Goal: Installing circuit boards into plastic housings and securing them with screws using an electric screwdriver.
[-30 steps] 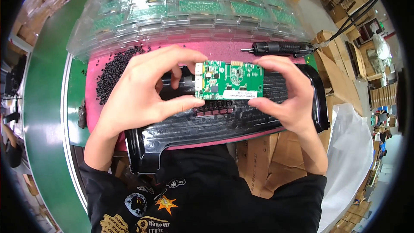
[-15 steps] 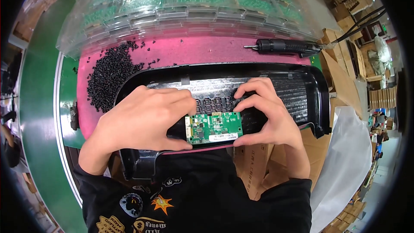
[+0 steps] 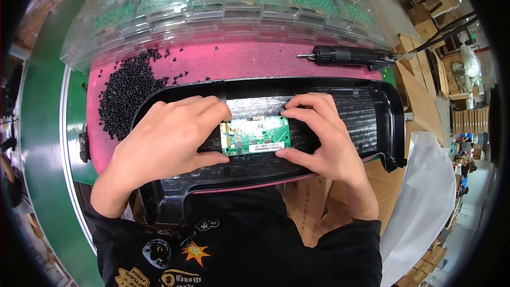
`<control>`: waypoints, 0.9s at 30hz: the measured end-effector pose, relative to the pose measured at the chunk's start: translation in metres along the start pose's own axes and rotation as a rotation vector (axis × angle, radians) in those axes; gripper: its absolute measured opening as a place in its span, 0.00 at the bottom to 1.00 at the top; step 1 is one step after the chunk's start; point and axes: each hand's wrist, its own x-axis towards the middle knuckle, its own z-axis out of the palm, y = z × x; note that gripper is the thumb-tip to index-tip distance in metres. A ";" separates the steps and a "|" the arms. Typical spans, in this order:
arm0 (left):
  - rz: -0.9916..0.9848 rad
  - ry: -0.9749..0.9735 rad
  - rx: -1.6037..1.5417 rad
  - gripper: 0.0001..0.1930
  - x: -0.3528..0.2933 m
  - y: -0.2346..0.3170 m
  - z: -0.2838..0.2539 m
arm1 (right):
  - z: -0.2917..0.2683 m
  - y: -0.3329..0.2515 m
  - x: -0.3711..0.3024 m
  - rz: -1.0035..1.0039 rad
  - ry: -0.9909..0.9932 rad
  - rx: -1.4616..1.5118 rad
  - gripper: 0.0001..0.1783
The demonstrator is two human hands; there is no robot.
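A small green circuit board [image 3: 255, 134] with a white label strip along its near edge lies over the middle of a black plastic housing [image 3: 366, 111]. My left hand [image 3: 172, 135] grips the board's left end, thumb near the front corner and fingers at the back corner. The right end is pinched the same way by my right hand [image 3: 324, 138]. Whether the board rests fully on the housing floor, I cannot tell. The part of the housing under my palms and the board is hidden.
Loose black screws [image 3: 127, 93] are heaped on the pink mat [image 3: 239, 61] at the left. An electric screwdriver [image 3: 350, 56] lies at the back right, its cable running off right. Clear plastic trays [image 3: 223, 16] holding green boards are stacked behind. Cardboard [image 3: 372, 186] stands at the near right.
Both hands have moved the circuit board away from me and slightly left, down over the housing's middle. It now covers the row of dark rectangular openings that showed behind it.
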 end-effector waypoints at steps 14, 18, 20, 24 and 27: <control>-0.001 -0.004 -0.008 0.26 -0.003 -0.002 0.000 | 0.001 -0.004 0.004 0.022 -0.006 -0.058 0.31; 0.025 0.014 -0.006 0.26 -0.007 -0.003 0.000 | -0.001 -0.007 0.002 0.061 -0.030 -0.083 0.34; 0.016 0.055 -0.014 0.25 -0.009 -0.006 -0.008 | -0.002 -0.014 0.004 0.085 -0.010 -0.035 0.35; -0.035 0.444 0.023 0.14 -0.013 -0.029 -0.029 | -0.016 0.001 -0.005 0.141 0.320 0.040 0.26; -0.300 0.529 0.194 0.12 -0.025 -0.047 -0.046 | -0.058 0.015 -0.008 0.360 0.571 -0.082 0.19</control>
